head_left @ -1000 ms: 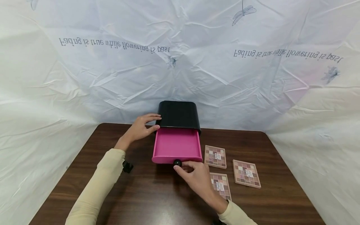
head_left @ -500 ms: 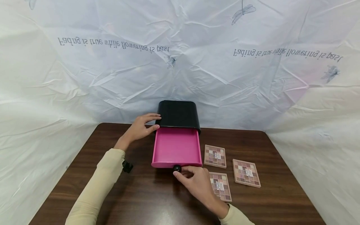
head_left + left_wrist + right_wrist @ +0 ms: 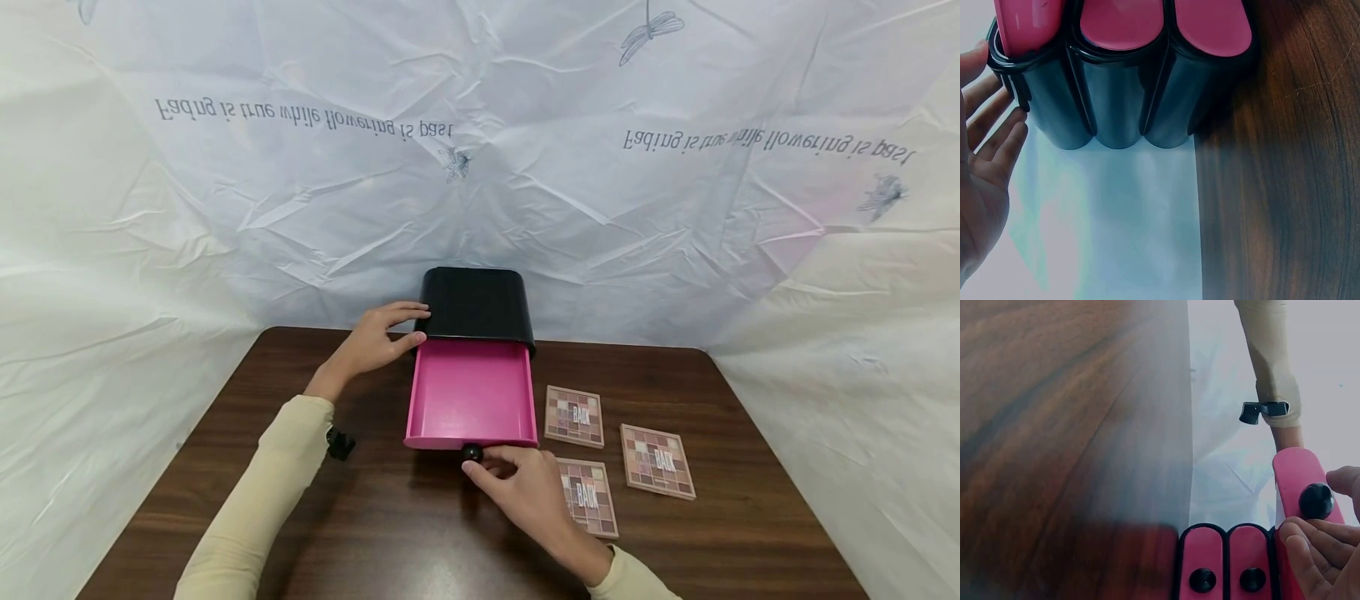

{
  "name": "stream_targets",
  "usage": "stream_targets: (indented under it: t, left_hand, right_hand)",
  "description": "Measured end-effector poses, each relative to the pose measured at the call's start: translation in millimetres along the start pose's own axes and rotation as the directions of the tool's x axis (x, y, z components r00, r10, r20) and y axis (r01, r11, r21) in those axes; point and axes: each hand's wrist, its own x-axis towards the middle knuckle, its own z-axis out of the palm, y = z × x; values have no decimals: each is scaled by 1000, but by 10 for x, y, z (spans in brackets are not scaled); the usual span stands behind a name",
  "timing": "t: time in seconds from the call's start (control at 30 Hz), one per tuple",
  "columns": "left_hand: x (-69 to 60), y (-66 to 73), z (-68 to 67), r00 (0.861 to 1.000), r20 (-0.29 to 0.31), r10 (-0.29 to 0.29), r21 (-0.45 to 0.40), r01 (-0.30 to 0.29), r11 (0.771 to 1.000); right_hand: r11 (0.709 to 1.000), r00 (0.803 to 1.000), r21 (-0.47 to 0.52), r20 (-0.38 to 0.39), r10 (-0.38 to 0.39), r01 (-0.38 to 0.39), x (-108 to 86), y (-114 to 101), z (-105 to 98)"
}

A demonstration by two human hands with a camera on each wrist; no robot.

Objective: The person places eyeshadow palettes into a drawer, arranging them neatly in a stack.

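A small black drawer cabinet [image 3: 476, 304] stands at the table's back edge. Its pink top drawer [image 3: 472, 387] is pulled far out, and nothing lies inside. My right hand [image 3: 528, 492] pinches the round black knob [image 3: 472, 452] on the drawer front between thumb and fingers. My left hand [image 3: 373, 340] rests with extended fingers against the cabinet's left side, near the top. Two lower pink drawers are pushed in; a lower drawer front [image 3: 1202, 556] with its own knob shows in the right wrist view.
Right of the drawer lie three eyeshadow palettes marked BACK: a back one [image 3: 573, 417], a right one [image 3: 658, 462] and a front one [image 3: 588, 497], partly covered by my right hand. A white printed sheet [image 3: 480, 200] hangs behind the brown wooden table [image 3: 420, 550].
My right hand has drawn the top drawer slightly farther out toward me, mostly in the first half second. My left hand has stayed on the cabinet's side.
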Motion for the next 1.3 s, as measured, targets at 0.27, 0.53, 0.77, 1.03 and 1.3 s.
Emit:
stream_targets:
  t: [0.27, 0.53, 0.77, 1.03, 1.3]
  left_hand:
    - [1, 8, -12, 1000, 5, 1, -1, -1, 1000]
    - [22, 10, -15, 1000, 7, -2, 22, 2, 1000]
    - [22, 5, -16, 1000, 7, -9, 14, 8, 1000]
    - [13, 6, -19, 1000, 8, -7, 18, 7, 1000]
    - [9, 5, -14, 1000, 14, -13, 14, 12, 1000]
  right_hand:
    - [996, 998, 76, -39, -45, 47, -34, -94, -139]
    - [959, 963, 83, -30, -269, 271, -34, -110, -428]
    - [888, 888, 38, -56, -456, 459, 104, 31, -803]
    - [857, 854, -55, -72, -515, 513, 183, 314, -1200]
    - [881, 881, -93, -53, -471, 465, 210, 773, -1546]
